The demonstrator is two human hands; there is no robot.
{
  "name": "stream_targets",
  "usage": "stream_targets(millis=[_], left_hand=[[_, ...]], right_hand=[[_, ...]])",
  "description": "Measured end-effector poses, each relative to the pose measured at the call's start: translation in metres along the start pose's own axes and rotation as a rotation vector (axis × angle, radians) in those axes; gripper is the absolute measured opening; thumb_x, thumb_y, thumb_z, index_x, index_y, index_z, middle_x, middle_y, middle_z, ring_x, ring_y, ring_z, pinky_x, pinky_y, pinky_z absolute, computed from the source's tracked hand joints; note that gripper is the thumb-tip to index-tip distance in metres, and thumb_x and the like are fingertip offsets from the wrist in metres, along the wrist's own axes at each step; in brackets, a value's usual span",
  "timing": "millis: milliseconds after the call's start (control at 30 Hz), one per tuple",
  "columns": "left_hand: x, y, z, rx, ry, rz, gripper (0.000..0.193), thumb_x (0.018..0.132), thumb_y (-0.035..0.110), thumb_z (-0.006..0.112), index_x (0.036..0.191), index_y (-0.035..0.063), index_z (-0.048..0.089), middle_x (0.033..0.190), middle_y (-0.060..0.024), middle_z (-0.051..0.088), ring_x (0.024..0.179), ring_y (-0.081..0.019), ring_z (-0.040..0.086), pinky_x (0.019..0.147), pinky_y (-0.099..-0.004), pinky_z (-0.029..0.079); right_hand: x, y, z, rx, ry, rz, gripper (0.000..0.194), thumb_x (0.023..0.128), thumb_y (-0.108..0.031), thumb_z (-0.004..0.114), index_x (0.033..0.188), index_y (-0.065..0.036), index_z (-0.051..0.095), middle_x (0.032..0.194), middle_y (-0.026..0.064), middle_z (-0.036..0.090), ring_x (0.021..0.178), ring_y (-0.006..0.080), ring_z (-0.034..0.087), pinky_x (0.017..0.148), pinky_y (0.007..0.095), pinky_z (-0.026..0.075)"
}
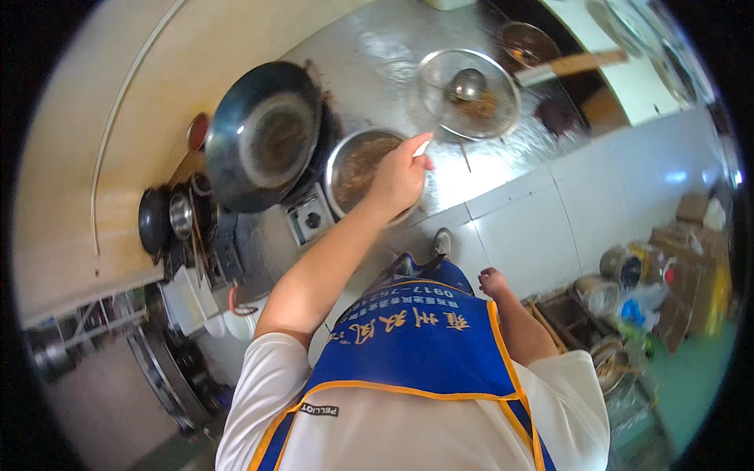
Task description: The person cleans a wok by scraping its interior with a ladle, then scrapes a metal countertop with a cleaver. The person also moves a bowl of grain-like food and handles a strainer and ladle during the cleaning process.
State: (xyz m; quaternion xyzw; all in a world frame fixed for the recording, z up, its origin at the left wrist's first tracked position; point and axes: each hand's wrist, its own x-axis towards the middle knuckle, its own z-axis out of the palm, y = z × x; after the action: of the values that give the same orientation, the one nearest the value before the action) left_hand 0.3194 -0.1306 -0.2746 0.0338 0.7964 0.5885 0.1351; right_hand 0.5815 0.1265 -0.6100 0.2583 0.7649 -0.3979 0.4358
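My left hand point(402, 176) is closed around the handle of a metal ladle point(469, 84). The ladle's bowl lies over a round wire-mesh strainer point(433, 76), beside a small heap of brown crumbly material point(476, 107). Under my left hand and forearm is a steel pot point(337, 197) with brown contents point(356, 171); the forearm hides part of it. Down by my blue apron point(406, 353), my right hand point(492, 282) hangs with loosely bent fingers and nothing visible in it.
A large black wok point(227, 159) tilts by the wall, near a burner control point(312, 220). A wooden-handled cleaver point(571, 63) and a dark bowl point(527, 41) are at the far right of the steel counter point(365, 53). Boxes and bags point(677, 259) crowd the tiled floor point(530, 235) at right.
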Motion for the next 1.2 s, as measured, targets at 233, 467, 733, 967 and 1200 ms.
stream_targets(millis=[233,467,733,967,1200], left_hand=[[-0.068,0.036,-0.092,-1.039,0.065,-0.137,0.042,0.092,-0.001,0.048,0.133,0.0065,0.053,0.089,-0.0115,0.063,0.051,-0.0049,0.036,0.045,-0.0197,0.031],[-0.095,-0.007,-0.221,0.126,0.64,-0.265,0.04,0.095,0.003,0.043,0.135,-0.0028,0.048,0.091,-0.0091,0.064,0.058,-0.0125,0.048,0.052,-0.0263,0.042],[-0.066,-0.068,-0.235,0.984,0.63,-0.361,0.025,0.082,0.005,0.046,0.1,-0.0033,0.06,0.095,-0.0313,0.064,0.098,-0.0481,0.059,0.087,-0.0515,0.047],[-0.051,-0.049,-0.204,0.667,0.507,-0.339,0.046,0.084,0.003,0.046,0.129,-0.0068,0.051,0.102,-0.0233,0.065,0.089,-0.0312,0.061,0.079,-0.037,0.047],[-0.064,-0.023,-0.213,-0.66,0.539,-0.447,0.042,0.089,-0.007,0.042,0.131,-0.005,0.04,0.082,-0.0091,0.055,0.049,-0.0053,0.033,0.041,-0.0194,0.025]], right_hand=[[0.045,0.03,-0.008,-0.735,-0.009,-0.334,0.034,0.086,-0.031,0.061,0.109,-0.007,0.067,0.122,0.0177,0.061,0.111,0.0322,0.059,0.094,0.0394,0.05],[0.038,-0.018,-0.015,-0.105,0.027,-0.113,0.036,0.084,-0.029,0.059,0.107,-0.002,0.066,0.102,0.0206,0.068,0.094,0.0332,0.067,0.087,0.0396,0.053],[0.022,-0.047,-0.009,-0.069,-0.059,-0.067,0.032,0.088,-0.018,0.059,0.116,-0.003,0.06,0.092,0.0105,0.068,0.073,0.0196,0.069,0.062,0.0314,0.056],[0.045,-0.01,-0.007,-0.378,-0.063,-0.33,0.033,0.086,-0.017,0.058,0.115,-0.003,0.061,0.09,0.0121,0.069,0.073,0.0219,0.071,0.06,0.0327,0.057],[0.065,-0.001,-0.007,-0.401,-0.064,-0.393,0.031,0.086,-0.017,0.058,0.113,-0.002,0.061,0.089,0.0127,0.069,0.073,0.023,0.071,0.059,0.0349,0.057]])
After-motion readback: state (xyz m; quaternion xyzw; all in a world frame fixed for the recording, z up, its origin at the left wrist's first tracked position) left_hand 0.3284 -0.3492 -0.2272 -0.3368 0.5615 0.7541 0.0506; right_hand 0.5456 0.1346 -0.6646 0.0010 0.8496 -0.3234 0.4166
